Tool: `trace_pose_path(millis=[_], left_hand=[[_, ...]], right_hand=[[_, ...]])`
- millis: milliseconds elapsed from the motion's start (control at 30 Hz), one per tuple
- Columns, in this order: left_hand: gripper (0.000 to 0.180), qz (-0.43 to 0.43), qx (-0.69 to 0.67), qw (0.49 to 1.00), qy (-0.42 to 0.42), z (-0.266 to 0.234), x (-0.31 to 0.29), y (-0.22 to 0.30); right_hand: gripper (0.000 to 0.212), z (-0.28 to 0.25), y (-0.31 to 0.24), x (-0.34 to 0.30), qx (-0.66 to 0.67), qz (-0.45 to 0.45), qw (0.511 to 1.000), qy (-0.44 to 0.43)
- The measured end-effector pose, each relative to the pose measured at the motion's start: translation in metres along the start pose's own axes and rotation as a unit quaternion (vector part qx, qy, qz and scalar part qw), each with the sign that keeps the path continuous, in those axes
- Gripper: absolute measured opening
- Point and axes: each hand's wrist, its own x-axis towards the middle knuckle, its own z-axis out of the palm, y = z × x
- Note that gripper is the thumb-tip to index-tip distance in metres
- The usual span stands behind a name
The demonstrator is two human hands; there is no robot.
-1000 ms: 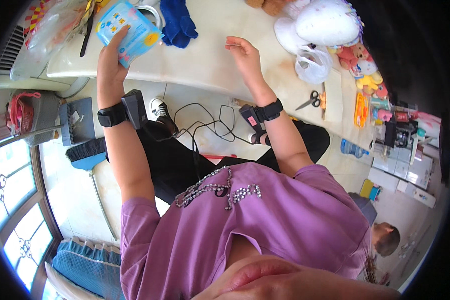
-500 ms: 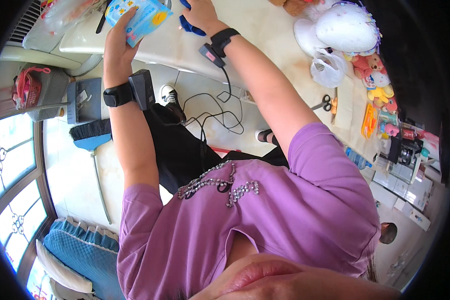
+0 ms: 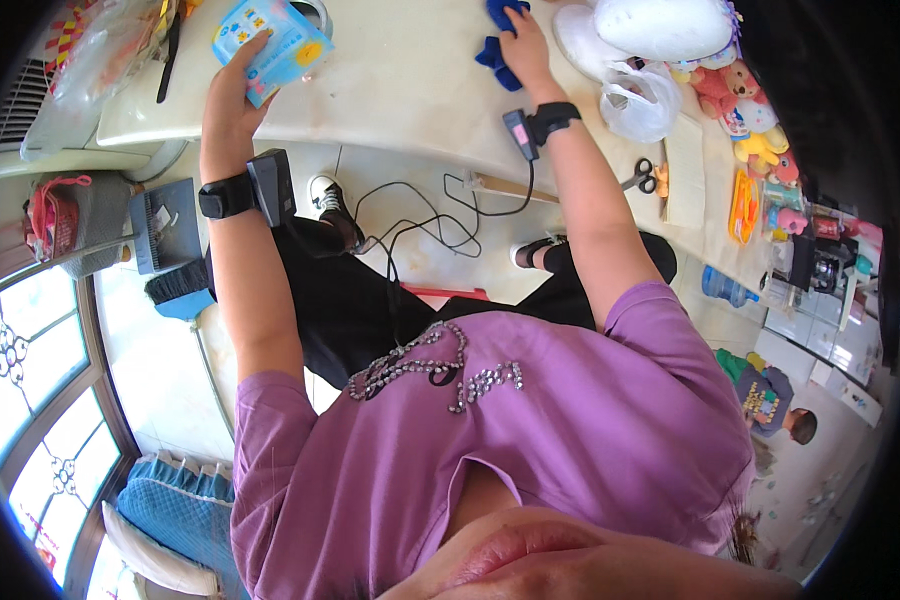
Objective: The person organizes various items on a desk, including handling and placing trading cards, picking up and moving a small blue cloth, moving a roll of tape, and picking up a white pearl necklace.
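A light blue packet (image 3: 288,55) with yellow print is pinched in my left hand (image 3: 232,100), thumb on its face, over the left part of the pale table (image 3: 400,90). A roll-like ring (image 3: 317,14) shows partly behind the packet. Farther right, my right hand (image 3: 527,48) is closed on a dark blue soft piece (image 3: 496,62), probably cloth; its exact kind is unclear. Parts of it stick out beside the fingers at the table's far side. Both wrists wear black straps with small boxes.
Right of my right hand lie a white plastic bag (image 3: 640,100), a white rounded form (image 3: 660,25), scissors (image 3: 644,177), an orange tool (image 3: 743,207) and plush toys (image 3: 725,90). Clear bags (image 3: 100,75) sit at far left. A black cable (image 3: 440,235) trails below. Another person (image 3: 770,400) is at right.
My right hand has moved right across the table with the dark blue piece. My left hand still holds the packet, slightly lower. The other person shows more fully at right.
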Motion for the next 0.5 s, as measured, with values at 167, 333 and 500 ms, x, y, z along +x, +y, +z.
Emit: trace_pose_path(millis=[167, 333, 500], left_hand=[[0.036, -0.015, 0.028, 0.998, -0.058, 0.019, 0.012, -0.007], [0.036, 0.032, 0.167, 0.973, -0.157, 0.012, 0.096, -0.011], [0.033, -0.114, 0.270, 0.935, -0.200, 0.114, 0.130, -0.004]], right_hand=[[0.037, 0.061, -0.054, -0.031, -0.050, -0.133, 0.990, -0.012], [0.035, 0.076, -0.141, -0.069, 0.083, -0.144, 0.985, -0.046], [0.030, 0.060, -0.121, -0.080, 0.088, -0.137, 0.987, 0.011]])
